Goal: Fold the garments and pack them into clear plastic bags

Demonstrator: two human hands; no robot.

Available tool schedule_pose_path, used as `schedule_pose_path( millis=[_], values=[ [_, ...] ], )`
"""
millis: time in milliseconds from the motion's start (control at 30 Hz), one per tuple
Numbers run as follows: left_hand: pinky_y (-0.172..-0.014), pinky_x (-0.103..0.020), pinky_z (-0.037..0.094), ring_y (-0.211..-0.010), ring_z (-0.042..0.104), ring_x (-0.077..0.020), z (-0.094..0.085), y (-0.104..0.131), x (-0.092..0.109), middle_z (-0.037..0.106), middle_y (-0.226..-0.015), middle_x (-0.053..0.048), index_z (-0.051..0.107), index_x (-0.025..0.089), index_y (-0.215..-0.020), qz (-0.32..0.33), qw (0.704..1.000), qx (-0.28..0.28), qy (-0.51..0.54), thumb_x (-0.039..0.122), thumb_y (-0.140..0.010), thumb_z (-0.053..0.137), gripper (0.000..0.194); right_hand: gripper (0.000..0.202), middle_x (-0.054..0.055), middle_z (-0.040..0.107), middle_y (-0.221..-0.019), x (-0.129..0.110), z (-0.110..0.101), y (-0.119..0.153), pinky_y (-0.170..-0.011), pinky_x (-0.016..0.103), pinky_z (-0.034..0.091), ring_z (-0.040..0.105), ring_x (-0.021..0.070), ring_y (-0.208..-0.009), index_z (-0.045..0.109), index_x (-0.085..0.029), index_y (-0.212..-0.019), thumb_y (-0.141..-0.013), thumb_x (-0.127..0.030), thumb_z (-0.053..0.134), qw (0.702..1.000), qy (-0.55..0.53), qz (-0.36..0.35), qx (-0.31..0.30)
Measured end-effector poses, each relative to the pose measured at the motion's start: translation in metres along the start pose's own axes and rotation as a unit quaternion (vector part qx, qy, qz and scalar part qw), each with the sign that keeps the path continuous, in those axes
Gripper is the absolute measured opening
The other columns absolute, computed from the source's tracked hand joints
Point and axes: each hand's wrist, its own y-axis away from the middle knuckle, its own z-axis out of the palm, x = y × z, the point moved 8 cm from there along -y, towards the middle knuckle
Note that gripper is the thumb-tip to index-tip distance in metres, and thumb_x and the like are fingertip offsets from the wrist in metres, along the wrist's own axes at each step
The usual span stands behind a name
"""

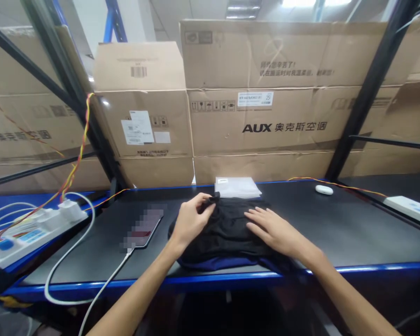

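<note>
Both hands (192,219) on black fabric (227,235)

At the centre of the frame, the left hand (192,218) is pinching the upper edge of a black cloth (227,233), while the right hand (275,229) is lying flat on its right part. The cloth is resting on the counter (311,224), showing dark blue along its lower edge. A clear packet (238,187) is lying just above it. At centre left, a phone (147,229) is trailing a white cable (107,282); at right, a white case (324,190) is sitting near the back edge. Cardboard (283,105) is filling the upper middle.
</note>
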Motion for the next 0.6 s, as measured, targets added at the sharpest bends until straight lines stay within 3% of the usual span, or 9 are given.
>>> schedule_pose_path(
  millis=[67, 167, 267, 367, 467, 533, 600],
  values=[
    [-0.086, -0.030, 0.053, -0.092, 0.070, -0.0204, 0.021, 0.002, 0.010, 0.075, -0.099, -0.001, 0.067, 0.025, -0.102, 0.029, 0.999, -0.041, -0.013, 0.029, -0.090, 0.060, 0.015, 0.058, 0.010, 0.045, -0.151, 0.014, 0.000, 0.005, -0.119, 0.058, 0.021, 0.031, 0.0318, -0.145, 0.051, -0.021, -0.144, -0.101, -0.054, 0.033, 1.000, 0.005, 0.019, 0.009],
    [-0.106, -0.040, 0.044, -0.102, 0.068, -0.0225, 0.054, 0.011, 0.017, 0.073, -0.109, -0.001, 0.067, 0.026, -0.102, 0.076, 0.986, -0.129, -0.080, 0.022, -0.086, 0.062, 0.017, 0.059, 0.011, 0.043, -0.153, 0.025, 0.004, 0.012, -0.120, 0.055, 0.022, 0.030, 0.0302, -0.146, 0.050, -0.019, -0.145, -0.101, -0.054, 0.032, 1.000, -0.018, 0.023, -0.001],
    [-0.115, -0.051, 0.032, -0.113, 0.063, -0.0261, 0.075, 0.024, 0.013, 0.070, -0.117, -0.005, 0.066, 0.025, -0.104, 0.095, 0.962, -0.207, -0.148, 0.029, -0.086, 0.066, 0.018, 0.058, 0.008, 0.041, -0.155, 0.030, 0.006, 0.016, -0.121, 0.050, 0.024, 0.030, 0.0267, -0.146, 0.049, -0.020, -0.146, -0.101, -0.054, 0.031, 0.998, -0.059, 0.019, -0.008],
    [-0.116, -0.050, 0.030, -0.121, 0.058, -0.0268, 0.076, 0.031, 0.015, 0.068, -0.122, -0.007, 0.066, 0.024, -0.107, 0.107, 0.953, -0.229, -0.164, 0.045, -0.089, 0.063, 0.027, 0.058, 0.007, 0.040, -0.155, 0.034, 0.006, 0.017, -0.122, 0.049, 0.021, 0.028, 0.0257, -0.147, 0.048, -0.021, -0.146, -0.101, -0.055, 0.032, 0.997, -0.076, 0.018, -0.005],
    [-0.114, -0.042, 0.034, -0.126, 0.055, -0.0244, 0.068, 0.032, 0.023, 0.068, -0.124, -0.004, 0.068, 0.026, -0.106, 0.120, 0.953, -0.236, -0.146, 0.051, -0.095, 0.054, 0.031, 0.060, 0.006, 0.037, -0.157, 0.036, 0.007, 0.017, -0.123, 0.049, 0.019, 0.023, 0.0263, -0.149, 0.048, -0.021, -0.146, -0.100, -0.056, 0.033, 0.997, -0.078, 0.017, -0.002],
    [-0.109, -0.035, 0.039, -0.124, 0.056, -0.0219, 0.058, 0.027, 0.027, 0.068, -0.123, -0.002, 0.069, 0.026, -0.106, 0.119, 0.960, -0.214, -0.139, 0.048, -0.098, 0.048, 0.032, 0.059, 0.006, 0.036, -0.157, 0.037, 0.009, 0.017, -0.122, 0.050, 0.019, 0.022, 0.0267, -0.149, 0.048, -0.022, -0.146, -0.100, -0.057, 0.034, 0.997, -0.081, 0.018, -0.001],
    [-0.100, -0.032, 0.045, -0.113, 0.062, -0.0206, 0.042, 0.019, 0.023, 0.071, -0.116, -0.003, 0.069, 0.025, -0.108, 0.085, 0.971, -0.152, -0.163, 0.048, -0.099, 0.044, 0.034, 0.059, 0.005, 0.036, -0.157, 0.037, 0.009, 0.018, -0.122, 0.049, 0.020, 0.022, 0.0270, -0.149, 0.048, -0.022, -0.146, -0.100, -0.056, 0.034, 0.996, -0.082, 0.019, -0.001]
  ],
)
